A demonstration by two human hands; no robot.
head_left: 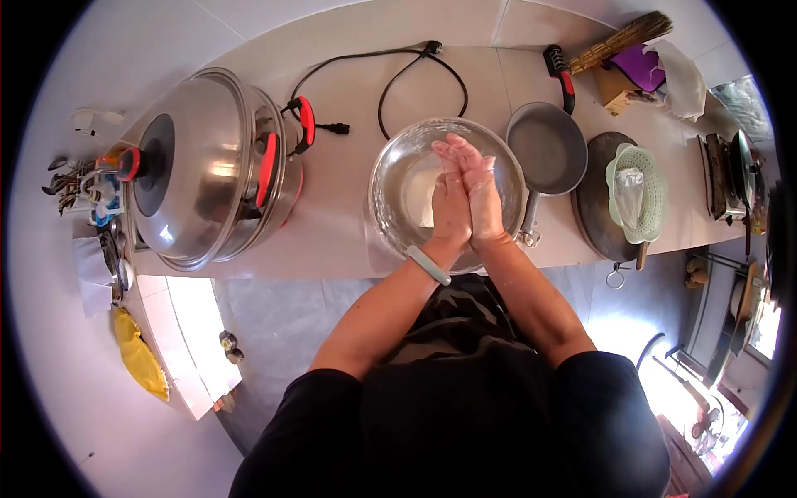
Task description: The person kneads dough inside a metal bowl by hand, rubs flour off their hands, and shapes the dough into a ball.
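Observation:
Over a wide steel mixing bowl [390, 217], my two hands press against each other, palm to palm. My left hand [449, 209], with a pale bangle [429, 266] at its wrist, has its fingers stretched out. My right hand [484, 196] lies flat along it, its fingers also extended and smeared with white flour or dough. Whether anything sits between the palms is hidden. Beneath them in the bowl is a pale mass that looks like dough [420, 197], partly covered by my hands. White residue marks the bowl's inner wall.
A large lidded steamer pot [195, 166] with red handles stands at left. A black power cord [357, 56] curls behind the bowl. To the right are a grey saucepan [546, 148], a green plastic basket [652, 178] on a dark round board [596, 207], and a straw brush [623, 41].

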